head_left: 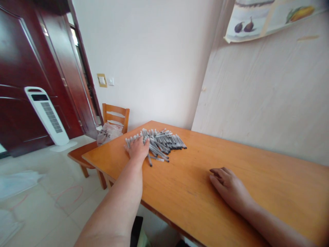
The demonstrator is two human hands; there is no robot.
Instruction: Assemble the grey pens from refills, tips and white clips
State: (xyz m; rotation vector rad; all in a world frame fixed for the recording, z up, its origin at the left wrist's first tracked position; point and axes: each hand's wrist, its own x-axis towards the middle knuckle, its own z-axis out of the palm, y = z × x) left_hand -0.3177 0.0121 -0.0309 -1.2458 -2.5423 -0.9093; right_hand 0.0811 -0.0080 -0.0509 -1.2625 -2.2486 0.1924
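Observation:
A heap of pens (164, 140), clear-barrelled with dark tips, lies on the wooden table (190, 181) toward its far left corner. My left hand (138, 147) rests on the near left side of this heap, palm down with fingers apart, touching the pens. Its fingertips partly cover some of them, and no pen is visibly gripped. To the right, my right hand (228, 187) lies on the tabletop away from the heap. Its fingers are loosely bent with a gap to the thumb, and nothing shows between them.
A wooden chair (116, 115) stands past the table's left end, with a plastic bag (109, 133) on its seat. Farther left, a white tower appliance (48, 116) stands before a dark red door (15, 68). The wall (154, 61) borders the table's far side.

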